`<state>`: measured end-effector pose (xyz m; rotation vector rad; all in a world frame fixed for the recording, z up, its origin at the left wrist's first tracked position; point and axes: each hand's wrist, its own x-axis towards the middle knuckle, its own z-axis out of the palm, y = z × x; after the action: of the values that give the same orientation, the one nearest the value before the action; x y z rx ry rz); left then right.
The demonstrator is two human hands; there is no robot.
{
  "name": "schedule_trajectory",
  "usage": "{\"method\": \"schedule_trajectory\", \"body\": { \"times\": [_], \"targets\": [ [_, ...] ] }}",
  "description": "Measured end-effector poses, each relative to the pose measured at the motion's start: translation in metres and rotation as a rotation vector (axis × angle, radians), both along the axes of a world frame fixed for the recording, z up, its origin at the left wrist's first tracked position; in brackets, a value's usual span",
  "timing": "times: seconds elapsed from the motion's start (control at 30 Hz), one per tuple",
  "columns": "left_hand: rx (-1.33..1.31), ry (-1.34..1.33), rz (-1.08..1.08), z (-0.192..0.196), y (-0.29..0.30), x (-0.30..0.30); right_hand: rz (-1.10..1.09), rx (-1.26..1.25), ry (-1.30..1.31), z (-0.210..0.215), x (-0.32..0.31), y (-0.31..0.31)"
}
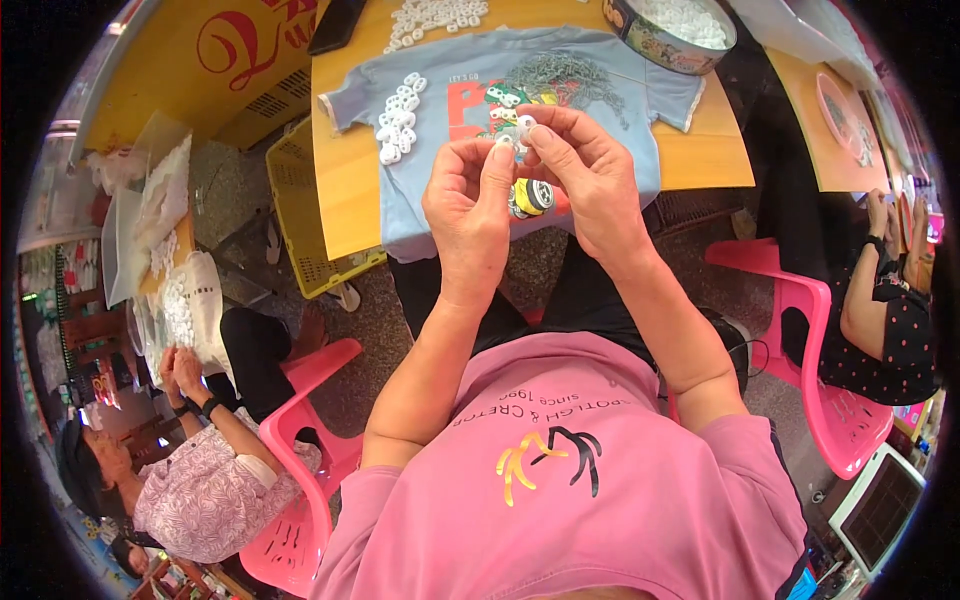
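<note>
Above a blue-grey T-shirt (430, 215) spread over the table, my two hands meet with fingertips nearly touching. My right hand (592, 185) is closed, pinching a small white plastic piece (526, 123) between thumb and forefinger. Thumb and fingers of my left hand (470, 205) are pressed together just beside it; what they grip is too small to make out. Left of my hands, a cluster of similar white oval pieces (399, 122) lies on the shirt. Beyond my right hand is a heap of small grey-green parts (560, 78).
A round tin (672, 57) of white pieces stands at the table's far right. More white pieces (432, 18) and a black flat object (337, 24) lie at the far left. A yellow crate (300, 205) is beside the table. People sit on pink chairs (320, 480) at both sides.
</note>
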<state>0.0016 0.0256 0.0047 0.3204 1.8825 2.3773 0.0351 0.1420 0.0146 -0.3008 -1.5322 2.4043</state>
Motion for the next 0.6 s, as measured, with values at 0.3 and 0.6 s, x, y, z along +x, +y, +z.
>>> {"method": "schedule_trajectory", "body": {
  "times": [0.3,0.6],
  "targets": [
    [0.042,-0.039,-0.021,0.0,0.0002,0.0004,0.027,0.039,0.006,0.0034,0.0003,0.0001],
    [0.057,-0.081,-0.052,0.0019,-0.0019,-0.0015,0.072,0.145,-0.006,0.0017,0.0005,0.0015]
  ]
}}
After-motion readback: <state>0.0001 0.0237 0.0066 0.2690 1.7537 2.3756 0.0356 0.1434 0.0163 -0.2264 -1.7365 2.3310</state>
